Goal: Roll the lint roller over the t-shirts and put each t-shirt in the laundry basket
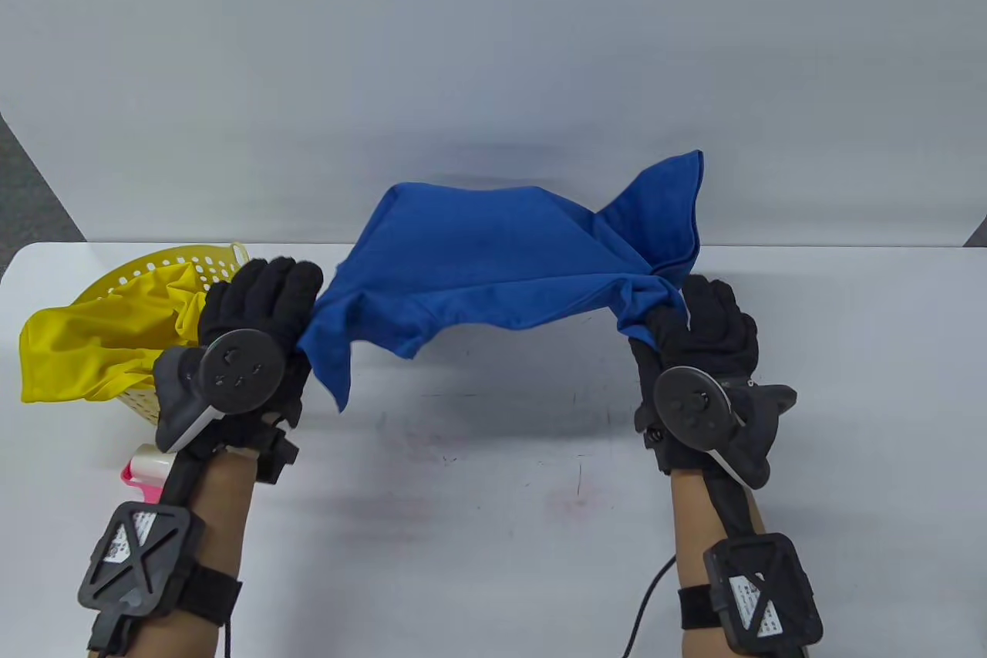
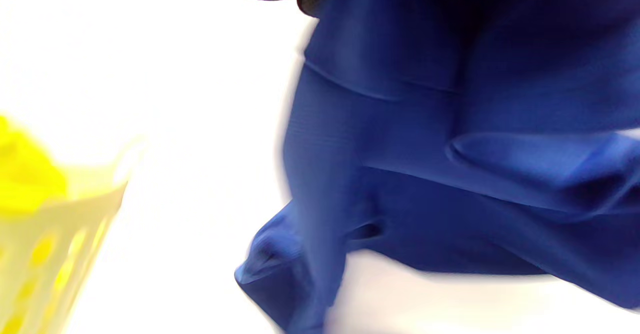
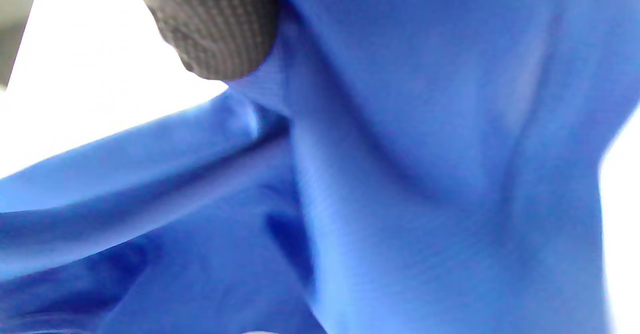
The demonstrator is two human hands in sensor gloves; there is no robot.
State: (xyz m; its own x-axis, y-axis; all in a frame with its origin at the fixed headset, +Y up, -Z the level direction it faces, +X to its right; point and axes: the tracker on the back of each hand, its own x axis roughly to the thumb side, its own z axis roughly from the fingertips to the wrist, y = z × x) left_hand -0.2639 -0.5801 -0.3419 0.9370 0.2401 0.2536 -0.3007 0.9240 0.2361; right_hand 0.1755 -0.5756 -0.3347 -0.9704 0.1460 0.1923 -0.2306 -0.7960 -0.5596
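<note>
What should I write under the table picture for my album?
Two gloved hands, left hand and right hand, lift a blue fabric t-shirt beside a yellow perforated plastic basket.

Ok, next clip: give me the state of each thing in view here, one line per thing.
Blue t-shirt: lifted off the table, stretched between both hands.
Yellow t-shirt: in the basket, spilling over its rim.
Laundry basket: tilted, at the table's left edge.
Lint roller: lying on the table, mostly hidden by the left arm.
Left hand: grips the blue t-shirt.
Right hand: grips the blue t-shirt.

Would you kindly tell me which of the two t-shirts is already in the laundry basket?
The yellow t-shirt, draped over the yellow laundry basket; the blue t-shirt is held up between both hands.
</note>
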